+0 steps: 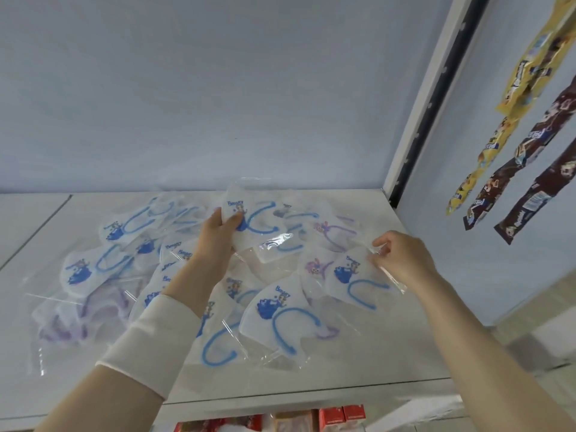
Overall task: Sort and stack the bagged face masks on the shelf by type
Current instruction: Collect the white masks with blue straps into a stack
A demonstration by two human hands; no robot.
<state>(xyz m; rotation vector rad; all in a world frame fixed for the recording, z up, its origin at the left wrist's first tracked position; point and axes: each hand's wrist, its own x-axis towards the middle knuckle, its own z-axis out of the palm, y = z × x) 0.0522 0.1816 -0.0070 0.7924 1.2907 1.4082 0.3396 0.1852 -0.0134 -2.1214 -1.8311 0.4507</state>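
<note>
Masks (274, 319) in clear bags (232, 333), strewn on shelf (392, 353)

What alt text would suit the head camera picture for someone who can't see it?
A person's left hand holds a bagged blue-print mask while the right hand pinches the bag of a second blue-print mask, over a loose heap of blue and purple bagged masks on a white shelf.

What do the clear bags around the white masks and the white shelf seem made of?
The clear bags look like thin glossy plastic film: they wrinkle and catch glare. The white shelf seems smooth laminated board or painted metal, faintly shiny.
</note>
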